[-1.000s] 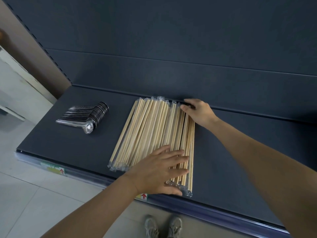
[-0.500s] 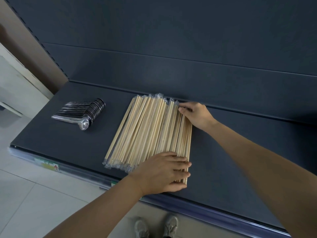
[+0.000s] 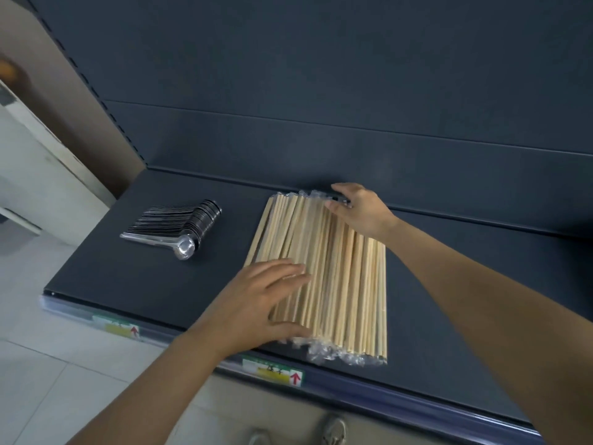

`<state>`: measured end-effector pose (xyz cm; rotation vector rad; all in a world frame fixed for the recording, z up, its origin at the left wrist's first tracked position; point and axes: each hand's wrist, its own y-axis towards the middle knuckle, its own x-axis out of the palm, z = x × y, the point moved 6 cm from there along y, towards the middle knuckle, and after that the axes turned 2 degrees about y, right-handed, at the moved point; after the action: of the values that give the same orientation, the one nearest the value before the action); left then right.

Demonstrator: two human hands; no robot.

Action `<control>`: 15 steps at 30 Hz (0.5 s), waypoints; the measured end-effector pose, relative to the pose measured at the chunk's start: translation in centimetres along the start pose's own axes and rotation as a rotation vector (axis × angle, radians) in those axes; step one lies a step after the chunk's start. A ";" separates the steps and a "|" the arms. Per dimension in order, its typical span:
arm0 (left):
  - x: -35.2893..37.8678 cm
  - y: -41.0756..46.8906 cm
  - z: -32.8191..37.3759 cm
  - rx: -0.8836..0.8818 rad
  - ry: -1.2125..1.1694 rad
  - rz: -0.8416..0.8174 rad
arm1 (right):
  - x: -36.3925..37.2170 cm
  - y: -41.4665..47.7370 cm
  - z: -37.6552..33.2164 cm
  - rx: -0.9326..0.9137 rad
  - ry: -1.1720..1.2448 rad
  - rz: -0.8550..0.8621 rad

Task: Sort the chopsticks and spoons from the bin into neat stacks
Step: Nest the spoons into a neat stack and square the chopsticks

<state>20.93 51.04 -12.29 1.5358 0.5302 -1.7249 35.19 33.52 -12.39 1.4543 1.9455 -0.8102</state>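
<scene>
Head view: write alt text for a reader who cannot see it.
On a dark shelf, the left hand lies flat on a stack of plastic-wrapped wooden chopsticks near its front while the right hand touches its far end. A stack of metal spoons lies apart to the left.

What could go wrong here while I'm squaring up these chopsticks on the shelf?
1. The near ends of the chopsticks sit close to the front edge of the shelf; a pull from the right hand at the far ends might slide some off.
2. The pile fans out on its left side, so the left hand pressing there could roll loose sticks toward the spoons.
</scene>
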 end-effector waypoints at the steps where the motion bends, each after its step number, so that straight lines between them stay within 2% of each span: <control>1: 0.0 -0.8 -1.6 -0.049 -0.020 -0.060 | 0.4 0.6 -0.7 0.004 -0.027 -0.009; 4: 1.0 -2.8 -4.7 -0.132 -0.092 -0.302 | 1.8 2.5 -2.1 0.029 -0.117 -0.046; 6: 1.8 -3.5 -5.3 -0.131 -0.083 -0.394 | 2.8 3.4 -2.7 0.058 -0.174 -0.068; 15: 3.1 -4.1 -6.5 -0.219 -0.295 -0.387 | 3.5 3.8 -3.0 0.166 -0.139 -0.025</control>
<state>22.11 57.54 -17.26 1.0478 0.8703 -2.0608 37.77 38.80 -13.60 1.4282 1.8321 -1.0769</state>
